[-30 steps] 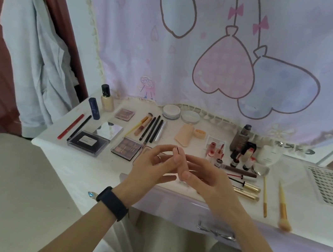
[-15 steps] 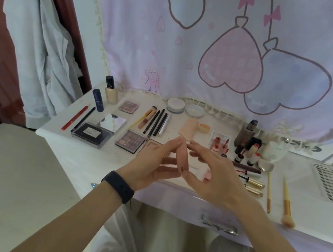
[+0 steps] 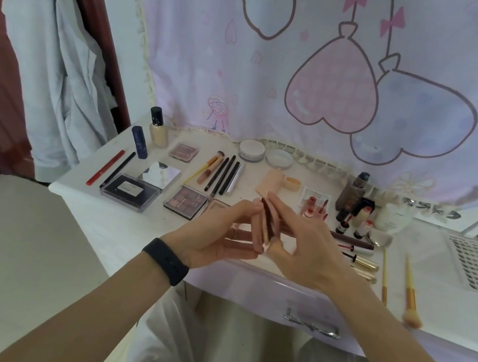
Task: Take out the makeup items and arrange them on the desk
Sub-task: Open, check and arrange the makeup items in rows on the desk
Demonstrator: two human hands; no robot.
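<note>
Pink case (image 3: pixel 262 226) sits between both your hands, raised above the desk's (image 3: pixel 118 224) front edge, with its long axis running away from you and the far end tipped up. Your left hand (image 3: pixel 219 235) pinches it end to end with forefinger and thumb, and your right hand (image 3: pixel 307 245) pinches its right flap in curled fingertips. Both are equally near, so laying it flat likely means tipping that far end down.

No lettering on the desk (image 3: pixel 118 224) is legible. A white label (image 3: pixel 129 189) on the black palette case (image 3: pixel 147 197), at 9 o'clock from the view's centre, and a line of print on the brown eyeshadow palette (image 3: pixel 185 202) beside it are too small to read. Dark characters (image 3: pixel 429 208) at 3 o'clock are blurred.
</note>
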